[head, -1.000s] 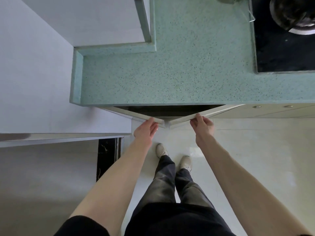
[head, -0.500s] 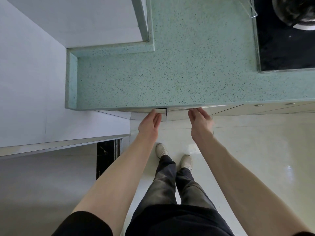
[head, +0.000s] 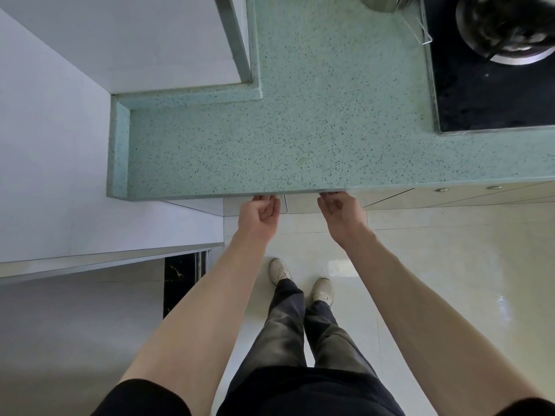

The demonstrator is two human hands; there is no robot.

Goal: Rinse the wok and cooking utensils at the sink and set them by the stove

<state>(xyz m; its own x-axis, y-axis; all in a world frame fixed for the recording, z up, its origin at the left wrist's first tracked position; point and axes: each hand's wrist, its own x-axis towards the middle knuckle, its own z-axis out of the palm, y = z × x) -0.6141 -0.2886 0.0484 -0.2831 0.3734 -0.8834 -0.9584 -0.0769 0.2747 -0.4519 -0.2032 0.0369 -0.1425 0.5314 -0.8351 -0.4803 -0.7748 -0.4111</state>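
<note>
In the head view, the person stands at the front edge of the speckled pale green stone counter (head: 285, 130) and looks straight down. Both hands reach just under that front edge, where two white cabinet doors (head: 300, 202) meet at a thin seam. The left hand (head: 259, 216) is on the left door and the right hand (head: 342, 214) on the right door, one hand per door, which I judge is how both are pressed flat against the cabinet together. The fingers of each hand are half curled and hold nothing; their tips are against or very near the top of the doors, but the counter edge hides the exact contact. The doors look shut, since no dark opening shows between them.

The task's things are not in the hands. At the far right corner of the counter, a dark round wok (head: 507, 22) sits on the black glass stove top (head: 492, 94), probably placed there because the burner is its resting place. Just left of it, at the far edge, is part of a grey metal vessel (head: 381, 3) with a thin wire piece (head: 420, 28) beside it; they are cut off, so I cannot tell what utensils they are. No sink is in sight.

By count: two hands, two bare forearms, two doors, one wok, one stove top, two pale shoes (head: 279, 270) on the cream tiled floor (head: 450, 280), and two small round metal knobs (head: 441, 190) further right under the counter edge.
</note>
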